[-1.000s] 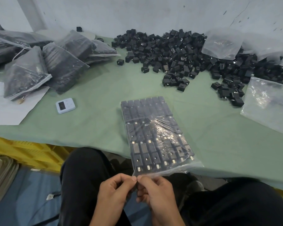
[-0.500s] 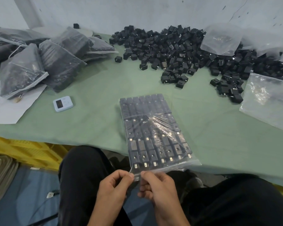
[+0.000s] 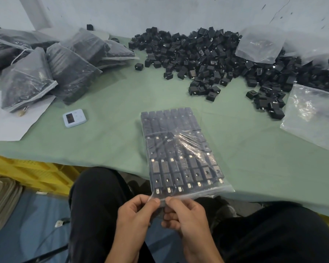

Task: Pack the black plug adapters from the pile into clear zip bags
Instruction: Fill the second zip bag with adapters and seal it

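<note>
We see the left hand [image 3: 139, 211] and right hand [image 3: 184, 213] side by side, fingers pinching the near edge of a clear bag [image 3: 180, 152] filled with rows of black adapters. It lies on the desk [image 3: 112, 103], well short of the loose pile [image 3: 207, 54].

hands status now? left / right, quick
Left hand: pinching the near edge of the filled zip bag.
Right hand: pinching the same edge, right beside the left.
</note>
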A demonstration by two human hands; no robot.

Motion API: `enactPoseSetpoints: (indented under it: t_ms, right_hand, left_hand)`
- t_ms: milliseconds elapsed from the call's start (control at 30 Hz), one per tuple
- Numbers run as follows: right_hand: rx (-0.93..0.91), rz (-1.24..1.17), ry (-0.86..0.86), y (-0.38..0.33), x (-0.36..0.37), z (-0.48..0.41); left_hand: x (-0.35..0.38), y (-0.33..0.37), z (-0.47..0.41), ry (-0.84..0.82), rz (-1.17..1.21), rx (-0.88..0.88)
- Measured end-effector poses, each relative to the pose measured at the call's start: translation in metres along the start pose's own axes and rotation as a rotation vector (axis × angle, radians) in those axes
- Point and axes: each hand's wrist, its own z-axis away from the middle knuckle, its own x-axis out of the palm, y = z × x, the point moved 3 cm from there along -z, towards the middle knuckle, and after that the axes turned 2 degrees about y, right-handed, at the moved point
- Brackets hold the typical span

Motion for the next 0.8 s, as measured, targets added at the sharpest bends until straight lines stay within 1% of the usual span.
enactPoseSetpoints:
  t_ms: [167,300,433,567,800]
  right_hand:
    - [-0.025,0.018,0.002,-0.002,0.0,-0.001]
    - [-0.051,0.032,-0.007,-0.003,0.0,-0.002]
    - [-0.055,0.03,0.001,-0.003,-0.003,-0.001]
    - [-0.047,-0.017,0.053,-0.004,-0.011,-0.003]
    - [-0.095,0.006,0.066,-0.008,-0.005,-0.005]
  left_hand:
    - [0.003,-0.004,0.001,0.019,-0.021,-0.001]
    - [0.009,-0.001,0.006,-0.023,0.035,-0.02]
    - [0.011,0.0,0.006,0.013,0.058,-0.018]
    - [0.006,-0.001,0.001,0.049,0.033,-0.016]
    - [0.01,-0.003,0.001,0.047,0.027,-0.039]
